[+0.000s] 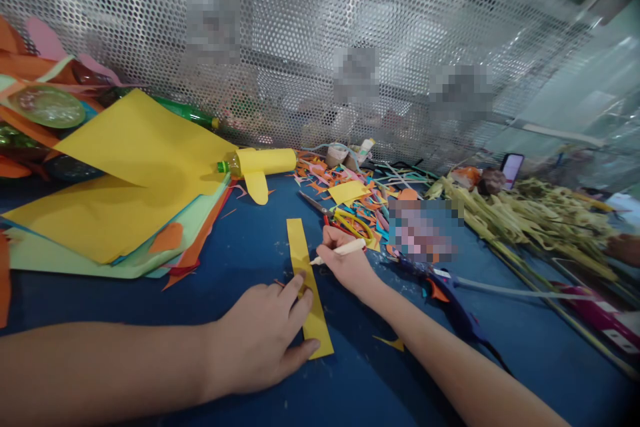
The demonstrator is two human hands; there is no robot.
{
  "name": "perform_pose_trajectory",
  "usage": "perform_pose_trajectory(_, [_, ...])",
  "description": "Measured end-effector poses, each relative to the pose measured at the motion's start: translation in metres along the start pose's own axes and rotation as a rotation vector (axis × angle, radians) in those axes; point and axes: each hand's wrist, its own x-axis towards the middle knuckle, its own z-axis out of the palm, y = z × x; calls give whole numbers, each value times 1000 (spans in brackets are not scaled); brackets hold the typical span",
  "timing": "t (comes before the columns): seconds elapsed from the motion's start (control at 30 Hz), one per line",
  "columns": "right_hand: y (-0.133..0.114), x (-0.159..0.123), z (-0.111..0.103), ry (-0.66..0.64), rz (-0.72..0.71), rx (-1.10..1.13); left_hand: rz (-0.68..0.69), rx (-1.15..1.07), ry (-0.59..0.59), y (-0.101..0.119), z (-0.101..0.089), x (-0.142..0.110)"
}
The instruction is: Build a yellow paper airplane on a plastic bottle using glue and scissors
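Note:
A narrow yellow paper strip point(299, 245) lies lengthwise on the blue table in front of me. My left hand point(267, 333) rests on it, fingers spread and pressing its lower half. In my right hand point(347, 267) is a white marker point(347, 249), pinched between thumb and fingers, its tip at the strip's right edge. Just beyond that hand lie scissors point(356, 221) with yellow and red handles, blades partly open. Farther back, a plastic bottle wrapped in yellow paper point(270, 161) lies on its side, a rounded paper tab hanging from it.
Yellow sheets point(115, 213) top a coloured paper stack at left. Paper scraps point(320, 173) are heaped at the back. A blue glue gun point(457, 303) lies at right, near dried husks point(525, 217) and a phone point(512, 170). A perforated metal screen point(300, 20) stands behind.

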Motion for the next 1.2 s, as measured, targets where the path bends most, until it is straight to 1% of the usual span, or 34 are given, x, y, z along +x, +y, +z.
perform_pose_trajectory(0.07, [1, 0, 0, 44, 2, 26, -2, -6, -14, 0, -1, 0])
perform_pose_trajectory(0.13, [2, -1, 1, 110, 33, 111, -5, -16, -27, 0, -2, 0])
perform_pose_trajectory(0.2, [2, -1, 1, 130, 61, 212, -12, -22, -27, 0, -2, 0])
perform_pose_trajectory(0.27, [2, -2, 2, 69, 54, 269, -8, -23, -20, 0, -2, 0])
perform_pose_trajectory(0.33, [0, -3, 2, 0, 44, 263, -3, -18, -11, 0, -2, 0])
perform_pose_trajectory(0.47, [-1, -4, 5, -38, 87, 213, 5, -12, -14, 0, -2, 0])
perform_pose_trajectory(0.63, [4, -3, 9, -126, 89, 261, 8, -30, -18, 0, -2, 0])
perform_pose_trajectory(0.87, [6, -3, 10, -165, 89, 286, 5, -21, -6, -1, 2, -1])
perform_pose_trajectory(1.0, [4, -3, 9, -173, 75, 281, 3, -18, -6, -1, 2, 0])
perform_pose_trajectory(1.13, [1, -3, 9, -185, 91, 257, 10, -25, -3, -1, 2, -1])
perform_pose_trajectory(1.2, [1, -4, 8, -154, 96, 254, 11, -27, -1, -1, 2, -1])
